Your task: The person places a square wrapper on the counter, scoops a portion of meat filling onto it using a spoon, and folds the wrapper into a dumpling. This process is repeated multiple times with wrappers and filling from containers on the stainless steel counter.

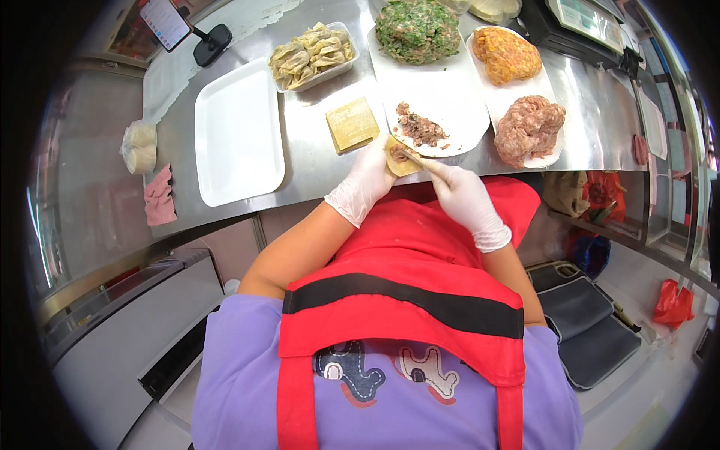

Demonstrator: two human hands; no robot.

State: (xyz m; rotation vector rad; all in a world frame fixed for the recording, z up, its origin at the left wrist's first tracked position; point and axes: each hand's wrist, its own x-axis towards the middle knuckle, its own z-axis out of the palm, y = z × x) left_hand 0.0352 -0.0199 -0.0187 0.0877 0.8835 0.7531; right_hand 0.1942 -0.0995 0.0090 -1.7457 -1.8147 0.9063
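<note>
My left hand (374, 169), in a white disposable glove, holds a yellow dough wrapper (398, 166) at the table's front edge. A dab of minced meat filling (400, 153) lies on that wrapper. My right hand (458, 188), gloved too, grips a thin stick-like tool (417, 160) whose tip touches the filling. Just beyond my hands, loose minced filling (419, 128) is scattered on the near end of a white tray (467, 121). A mound of green-flecked filling (417, 31) sits at its far end. Left of it lies a stack of square wrappers (352, 122).
On the steel table (306, 152), a white tray (241, 135) and a plastic box of folded dumplings (312, 56) stand left. Orange filling (506, 54) and pink minced meat (530, 130) share a tray at right. A phone on a stand (212, 45), a scale (590, 25) and a pink cloth (160, 197) are farther out.
</note>
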